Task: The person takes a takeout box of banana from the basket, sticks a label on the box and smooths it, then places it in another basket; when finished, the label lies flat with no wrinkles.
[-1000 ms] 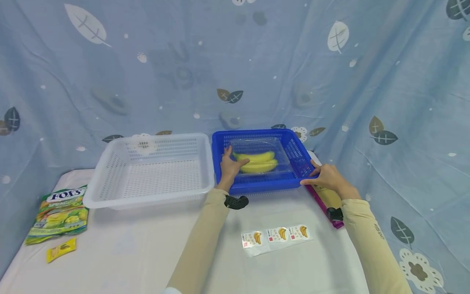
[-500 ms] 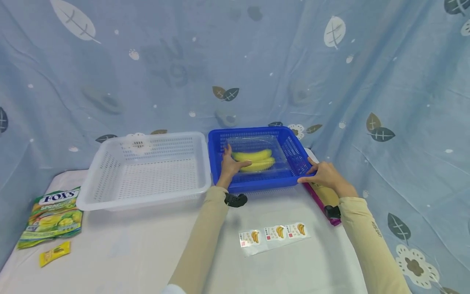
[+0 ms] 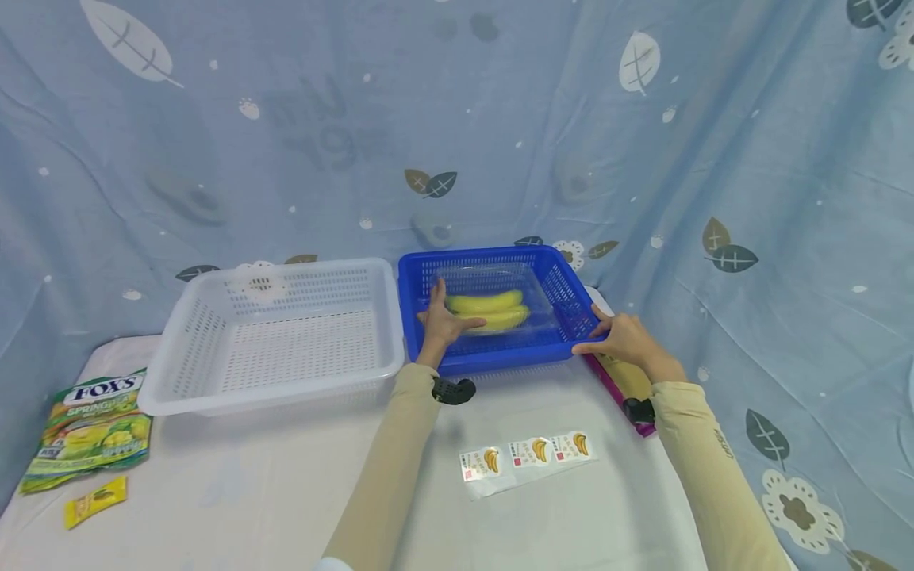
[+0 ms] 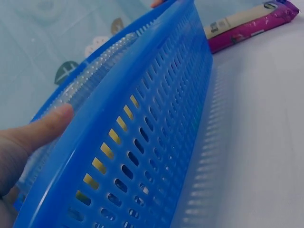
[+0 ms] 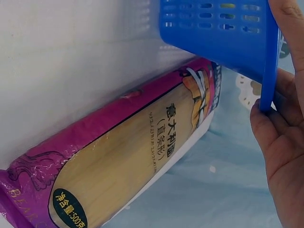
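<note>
A clear plastic box [image 3: 539,305] with yellow bananas [image 3: 493,305] in it sits inside the blue basket [image 3: 485,365]. My left hand [image 3: 443,321] lies at the box's left end, its fingers and thumb spread and straight against it. In the left wrist view the thumb [image 4: 52,126] reaches out just inside the basket's rim; the other fingers are mostly hidden. At the basket's front right corner, my right hand [image 3: 621,341] grips the rim. The right wrist view shows its fingers [image 5: 266,130] curled round the rim's edge.
A white basket [image 3: 286,392] stands left of the blue one. A spaghetti pack [image 3: 628,381] lies by the right hand. Banana labels [image 3: 528,456] are on the white tabletop in front. At far left are a FOX'S candy bag [image 3: 89,428] and a small yellow packet [image 3: 96,501].
The head view has turned slightly, so everything sits a little further left in it. Both hands keep their places at the box and the basket rim.
</note>
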### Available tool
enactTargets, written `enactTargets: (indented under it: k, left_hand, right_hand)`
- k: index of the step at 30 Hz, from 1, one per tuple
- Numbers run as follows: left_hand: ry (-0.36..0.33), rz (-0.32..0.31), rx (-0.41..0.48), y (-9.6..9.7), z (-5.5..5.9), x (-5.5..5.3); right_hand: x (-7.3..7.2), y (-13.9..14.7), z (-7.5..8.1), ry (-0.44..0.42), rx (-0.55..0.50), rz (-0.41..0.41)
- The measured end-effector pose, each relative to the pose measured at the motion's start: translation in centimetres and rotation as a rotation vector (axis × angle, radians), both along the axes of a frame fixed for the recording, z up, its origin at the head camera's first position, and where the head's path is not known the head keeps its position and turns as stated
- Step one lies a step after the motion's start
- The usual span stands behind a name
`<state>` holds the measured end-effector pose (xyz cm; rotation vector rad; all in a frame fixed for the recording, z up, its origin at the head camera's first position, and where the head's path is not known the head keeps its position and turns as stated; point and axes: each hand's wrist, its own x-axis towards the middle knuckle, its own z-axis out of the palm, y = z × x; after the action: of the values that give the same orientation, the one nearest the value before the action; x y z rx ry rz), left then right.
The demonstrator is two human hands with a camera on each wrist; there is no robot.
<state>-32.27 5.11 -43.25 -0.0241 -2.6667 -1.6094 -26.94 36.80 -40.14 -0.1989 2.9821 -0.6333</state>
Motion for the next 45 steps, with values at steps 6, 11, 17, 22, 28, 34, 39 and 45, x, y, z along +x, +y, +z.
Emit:
enactTargets:
  k: [6,11,17,22,28,34,39,45]
  left_hand:
    - [0.13,0.011,0.133,-0.2,0.0,0.1]
    - [0.216,0.02,0.189,-0.2,0.0,0.4]
    - [0.259,0.0,0.185,-0.3,0.1,0.5]
    - [0.284,-0.031,0.172,-0.7,0.4,0.6]
    - [0.316,-0.042,0.17,-1.2,0.7,0.5]
    - [0.319,-0.042,0.18,-1.7,1.0,0.6]
    - [0.298,-0.058,0.179,-2.0,1.2,1.0]
    - [0.302,-0.059,0.189,-2.3,1.4,1.3]
  right_hand:
    - [-0.1,-0.3,0.1,0.001,-0.016,0.003]
    - [0.1,-0.4,0.2,-0.006,-0.022,0.004]
    - [0.2,-0.2,0.1,0.01,-0.031,-0.002]
    - [0.1,0.0,-0.2,0.018,-0.044,-0.023]
    - [0.3,0.1,-0.1,0.031,-0.06,-0.024]
    - [0.2,0.1,0.1,0.03,-0.066,-0.009]
    - [0.1,0.1,-0.3,0.012,-0.077,-0.014]
    - [0.1,0.2,-0.4,0.024,-0.069,-0.001]
